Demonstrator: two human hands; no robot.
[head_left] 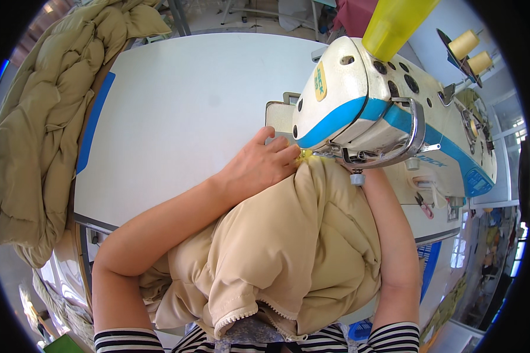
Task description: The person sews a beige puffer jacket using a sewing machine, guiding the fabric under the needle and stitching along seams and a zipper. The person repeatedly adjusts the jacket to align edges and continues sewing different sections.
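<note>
A beige padded jacket (265, 235) with a toothed zipper is bunched between my forearms, its far end under the head of a white and blue sewing machine (347, 100). My left hand (265, 156) is at the jacket's far edge, left of the needle area, with bent fingers gripping the fabric near a small yellow piece (305, 154). My right hand (359, 172) reaches under the machine head along the jacket's right side; its fingers are hidden.
Khaki padded garments (35, 135) hang over the left side of the white table (176, 106). Thread cones (463, 44) stand on a holder at upper right. A yellow translucent container (394, 23) tops the machine. A small pink-handled tool (425, 207) lies right of my arm.
</note>
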